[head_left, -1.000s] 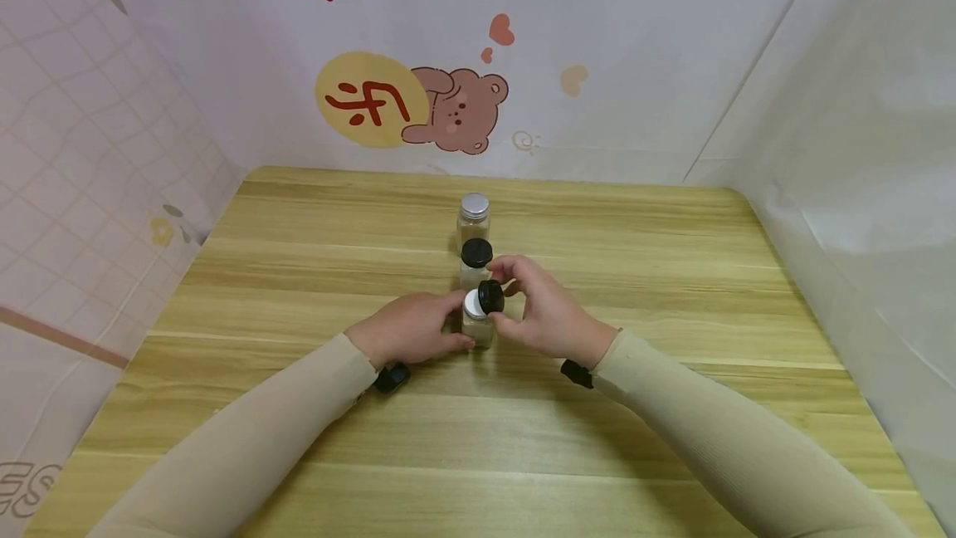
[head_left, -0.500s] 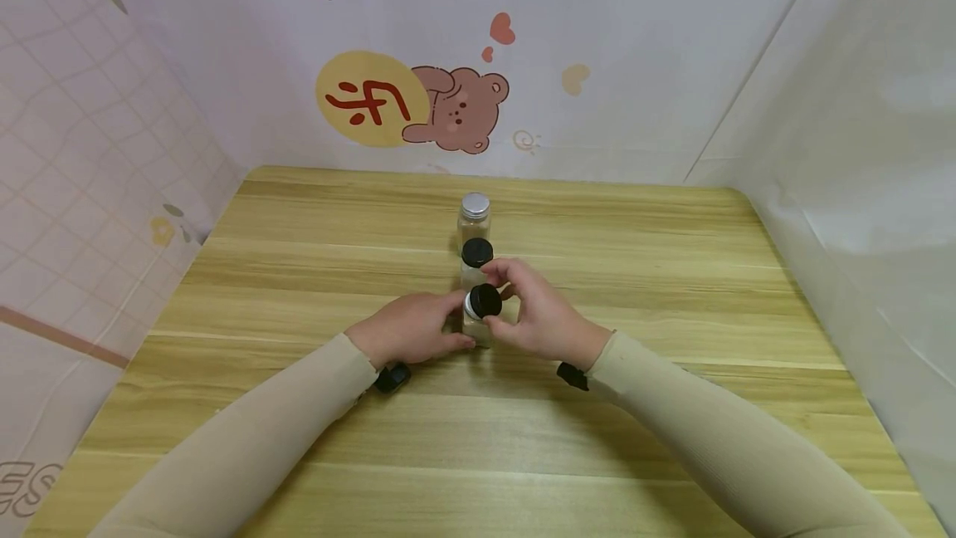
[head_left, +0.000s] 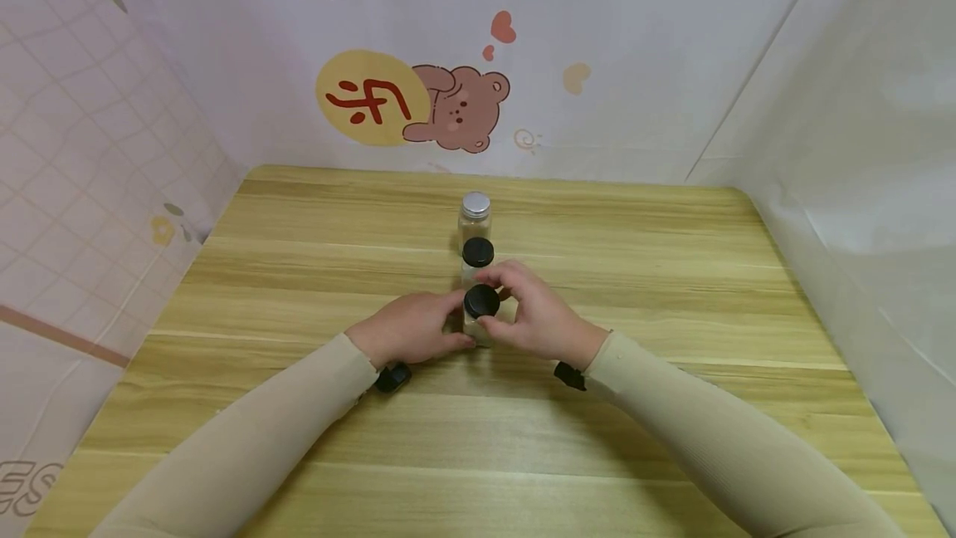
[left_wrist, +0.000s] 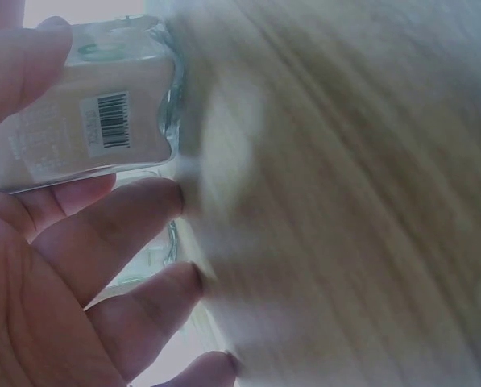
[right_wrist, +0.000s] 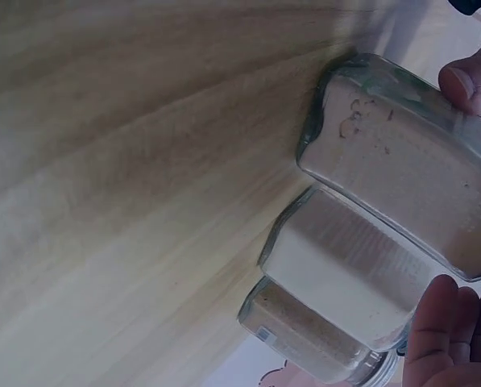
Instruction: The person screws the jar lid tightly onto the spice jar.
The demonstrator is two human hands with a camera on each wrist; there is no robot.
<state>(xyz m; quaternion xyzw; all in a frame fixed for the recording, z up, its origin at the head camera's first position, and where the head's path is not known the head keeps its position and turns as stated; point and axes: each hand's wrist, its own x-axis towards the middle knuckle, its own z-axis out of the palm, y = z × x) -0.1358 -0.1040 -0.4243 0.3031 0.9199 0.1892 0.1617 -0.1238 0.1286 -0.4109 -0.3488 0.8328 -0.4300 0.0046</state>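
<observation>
A square glass jar of beige powder [right_wrist: 401, 161] stands upright at the near end of a row of three. My left hand [head_left: 409, 329] grips its body from the left, and a barcode label [left_wrist: 107, 122] shows on the glass in the left wrist view. On its mouth sits a black lid [head_left: 482, 301], lying level. With thumb and fingers, my right hand [head_left: 539, 314] holds this lid by its rim. Just behind stands a second jar [right_wrist: 345, 262] with white contents and a black cap [head_left: 478, 252], close to my right fingertips.
Farthest back is a third jar [head_left: 475, 228] of tan powder with a silver lid [head_left: 475, 204]. All stand on a wood-grain table [head_left: 478, 447]. A printed white wall sheet [head_left: 635, 106] rises behind it, with more sheeting at both sides.
The black lid, tilted and off to the right over a white jar top a second ago, has moved left and levelled onto the jar. My left hand keeps its place.
</observation>
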